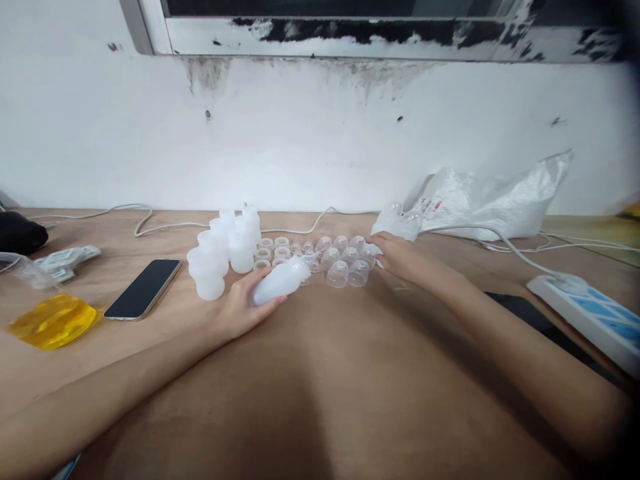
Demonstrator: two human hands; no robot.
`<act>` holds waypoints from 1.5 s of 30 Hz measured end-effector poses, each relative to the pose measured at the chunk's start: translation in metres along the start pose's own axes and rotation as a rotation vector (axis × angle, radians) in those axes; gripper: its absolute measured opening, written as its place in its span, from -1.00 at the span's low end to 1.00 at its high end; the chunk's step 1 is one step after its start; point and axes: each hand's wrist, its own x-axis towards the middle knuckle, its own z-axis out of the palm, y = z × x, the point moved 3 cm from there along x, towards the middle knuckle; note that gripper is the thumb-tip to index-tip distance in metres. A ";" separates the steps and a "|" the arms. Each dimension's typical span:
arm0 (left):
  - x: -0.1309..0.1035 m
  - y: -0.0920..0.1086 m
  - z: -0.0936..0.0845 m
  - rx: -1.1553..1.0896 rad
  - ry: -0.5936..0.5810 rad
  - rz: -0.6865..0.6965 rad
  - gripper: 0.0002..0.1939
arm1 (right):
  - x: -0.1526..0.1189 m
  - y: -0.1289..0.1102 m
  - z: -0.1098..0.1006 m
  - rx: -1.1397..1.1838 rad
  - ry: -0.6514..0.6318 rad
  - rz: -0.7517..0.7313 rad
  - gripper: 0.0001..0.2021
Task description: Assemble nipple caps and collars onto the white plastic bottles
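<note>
head view: left hand (245, 303) clamped around a translucent white bottle (276, 285), which is tilted above the table (320, 373), narrow end to the right. right hand (399, 259) reaches to the right edge of the clear domed caps (340, 263); fingertips partly hidden, cannot tell whether they grip anything. caps stand in rows, right of the held bottle. white rings (281, 251) lie in rows behind the bottle; upright white containers (210, 285) grouped to their left. phone (143, 290) flat, further left, near a yellow packet (54, 321). white plastic bag (485, 203) rests by the wall, beyond right hand; power strip (587, 313) at far right.
</note>
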 end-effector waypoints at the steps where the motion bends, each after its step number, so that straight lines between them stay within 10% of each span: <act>1: 0.000 0.001 0.000 -0.001 -0.002 0.005 -0.52 | 0.000 0.000 0.002 -0.012 -0.019 0.018 -0.69; 16: -0.001 0.003 0.000 -0.008 -0.016 0.044 -0.54 | 0.000 0.003 0.014 -0.026 -0.150 -0.011 -0.69; 28: 0.000 -0.004 0.000 -0.077 0.010 -0.050 -0.55 | -0.018 -0.046 -0.065 0.571 0.444 0.046 -0.66; 35: 0.001 -0.012 -0.002 -0.073 0.052 -0.129 -0.58 | -0.018 -0.071 -0.048 1.163 0.045 -0.081 -0.60; 45: 0.005 -0.010 -0.004 -0.139 0.058 -0.073 -0.59 | -0.018 -0.089 -0.009 1.394 -0.080 -0.054 -0.57</act>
